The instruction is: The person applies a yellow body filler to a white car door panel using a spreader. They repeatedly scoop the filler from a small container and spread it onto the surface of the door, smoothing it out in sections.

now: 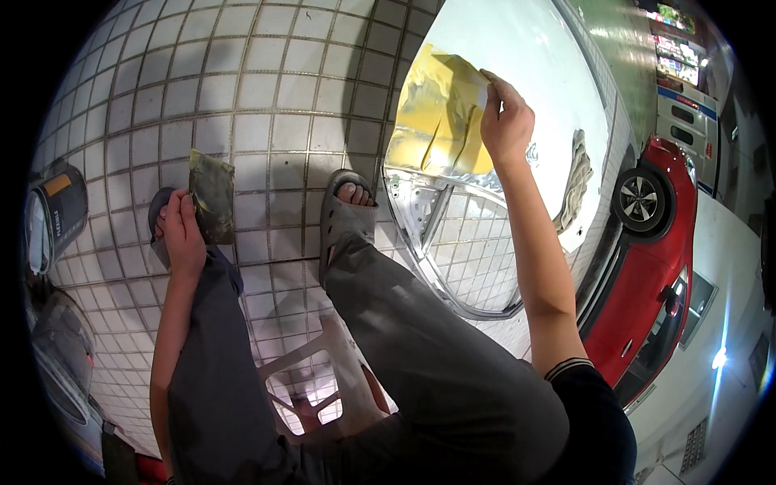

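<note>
My left hand (184, 230) grips a flat, dark square sheet (212, 198) with dull yellowish smears, held over the floor by my left foot. My right hand (507, 121) is closed, its fingertips at the right edge of an uneven patch of yellow paste (424, 109) on a white car door panel (550, 56). A thin pale piece is partly visible at those fingers; I cannot make out what it is. The door lies with its metal window frame (485, 314) toward me. A crumpled grey cloth (575, 182) rests on the panel to the right of my hand.
A plastic stool (339, 380) is beneath me on the tiled floor (279, 97). A dark can (58, 214) and other containers (61, 356) line the left. A red car (638, 299) stands close on the right, with a white van (687, 121) beyond it.
</note>
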Demonstrator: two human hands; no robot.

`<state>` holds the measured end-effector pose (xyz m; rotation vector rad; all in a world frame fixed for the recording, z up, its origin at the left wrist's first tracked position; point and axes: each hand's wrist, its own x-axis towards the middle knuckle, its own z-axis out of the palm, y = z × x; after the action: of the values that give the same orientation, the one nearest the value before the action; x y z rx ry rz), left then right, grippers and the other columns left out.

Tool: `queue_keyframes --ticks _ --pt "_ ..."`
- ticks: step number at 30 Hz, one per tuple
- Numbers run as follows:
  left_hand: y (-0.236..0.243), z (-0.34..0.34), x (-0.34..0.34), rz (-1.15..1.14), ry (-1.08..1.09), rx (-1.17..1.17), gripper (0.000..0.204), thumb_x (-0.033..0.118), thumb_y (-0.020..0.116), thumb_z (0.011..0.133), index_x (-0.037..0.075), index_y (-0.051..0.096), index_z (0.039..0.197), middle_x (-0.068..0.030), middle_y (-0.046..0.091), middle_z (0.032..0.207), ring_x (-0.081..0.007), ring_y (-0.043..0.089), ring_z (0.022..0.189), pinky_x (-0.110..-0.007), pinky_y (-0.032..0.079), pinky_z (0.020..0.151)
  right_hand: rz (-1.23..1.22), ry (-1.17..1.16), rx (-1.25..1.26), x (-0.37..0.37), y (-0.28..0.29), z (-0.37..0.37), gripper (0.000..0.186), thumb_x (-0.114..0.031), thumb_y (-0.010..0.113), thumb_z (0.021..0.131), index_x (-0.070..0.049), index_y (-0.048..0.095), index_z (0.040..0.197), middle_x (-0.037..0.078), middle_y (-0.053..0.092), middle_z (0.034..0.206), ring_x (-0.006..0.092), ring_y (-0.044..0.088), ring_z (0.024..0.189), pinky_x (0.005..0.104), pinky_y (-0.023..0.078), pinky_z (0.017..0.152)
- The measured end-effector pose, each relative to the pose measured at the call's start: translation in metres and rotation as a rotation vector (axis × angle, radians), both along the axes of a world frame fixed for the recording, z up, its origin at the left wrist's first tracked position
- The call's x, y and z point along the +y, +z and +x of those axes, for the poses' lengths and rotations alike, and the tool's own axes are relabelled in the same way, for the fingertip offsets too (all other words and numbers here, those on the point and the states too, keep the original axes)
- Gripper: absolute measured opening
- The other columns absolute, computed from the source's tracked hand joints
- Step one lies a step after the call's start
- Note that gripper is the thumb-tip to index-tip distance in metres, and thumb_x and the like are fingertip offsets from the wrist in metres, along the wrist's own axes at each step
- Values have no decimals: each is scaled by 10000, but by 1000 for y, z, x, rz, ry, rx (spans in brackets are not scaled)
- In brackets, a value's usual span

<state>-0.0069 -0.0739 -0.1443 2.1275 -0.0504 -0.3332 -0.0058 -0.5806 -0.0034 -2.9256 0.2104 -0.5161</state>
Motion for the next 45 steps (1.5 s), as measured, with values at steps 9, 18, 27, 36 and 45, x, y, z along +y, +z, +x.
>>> queue_keyframes --ticks 9,18,27,36,45 --pt "1 1 -1 27 -6 -44 270 236 420 1087 35 597 1121 -53 576 845 -162 501 825 -297 412 789 -1 76 6 4 -8 -18 272 -31 596 950 -92 723 1183 139 730 1137 298 725 999 340 568 847" --pt "-4 0 0 59 2 -71 271 248 422 1083 55 606 1133 -60 571 824 -184 501 815 -322 394 801 -42 124 -4 18 -18 -38 324 39 577 901 -70 716 1173 132 719 1182 299 689 1118 354 555 924" --pt "-2 1 -2 61 3 -80 264 239 429 1078 53 607 1131 -57 581 832 -179 506 832 -323 400 802 15 141 33 40 -21 -67 327 57 603 856 -48 708 1146 128 718 1187 324 672 1141 401 521 982" --pt "-1 3 -1 75 -13 -58 261 238 424 1080 54 607 1111 -50 573 805 -172 495 792 -319 394 787 18 157 34 56 -26 -89 342 66 623 845 -56 706 1153 123 717 1192 327 674 1135 413 520 979" --pt "-1 3 -1 42 -12 -65 269 233 415 1084 41 602 1107 -48 570 800 -163 498 786 -307 402 772 30 132 96 72 -30 -114 381 75 592 844 -47 694 1190 125 701 1238 324 658 1173 439 506 1013"
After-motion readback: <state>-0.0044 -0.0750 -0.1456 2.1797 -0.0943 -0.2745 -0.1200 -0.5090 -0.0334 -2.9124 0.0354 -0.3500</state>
